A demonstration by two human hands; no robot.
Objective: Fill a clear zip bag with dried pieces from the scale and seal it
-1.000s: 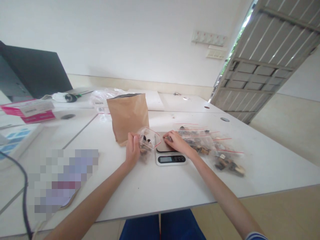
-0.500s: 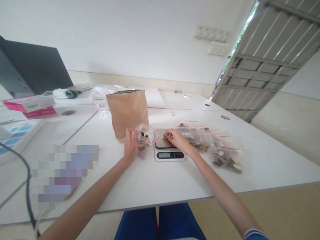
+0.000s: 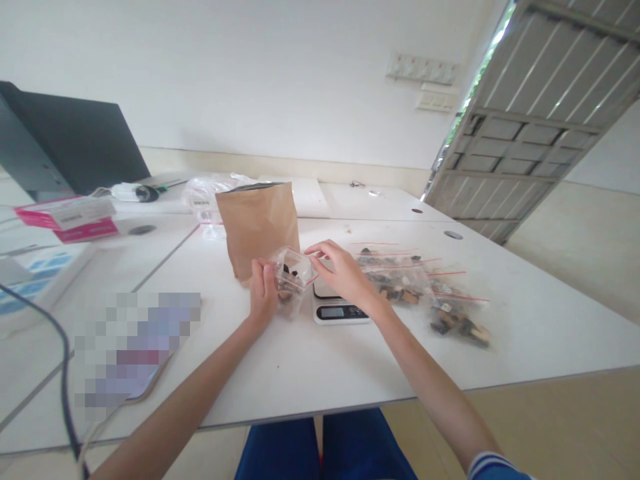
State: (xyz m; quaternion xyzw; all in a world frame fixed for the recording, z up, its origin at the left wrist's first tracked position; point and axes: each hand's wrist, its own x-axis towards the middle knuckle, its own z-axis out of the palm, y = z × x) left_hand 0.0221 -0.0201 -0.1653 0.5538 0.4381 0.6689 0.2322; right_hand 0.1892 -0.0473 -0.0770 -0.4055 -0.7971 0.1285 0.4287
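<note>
Left hand (image 3: 263, 293) grips a small clear bag (image 3: 291, 279) upright — fingers wrapped round its side. Right hand (image 3: 341, 275) hovers at the bag's mouth, fingertips (image 3: 314, 252) pinched together, above the scale (image 3: 340, 305).

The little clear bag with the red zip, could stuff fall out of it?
Maybe. The small clear plastic bag with a red zip strip stands open, held by the left hand while the right hand reaches over its mouth; a tilt could spill the dark pieces. The right forearm also crosses above the white digital kitchen scale, so it might press on it. The tall brown paper bag stands open close behind and could be knocked over.
</note>
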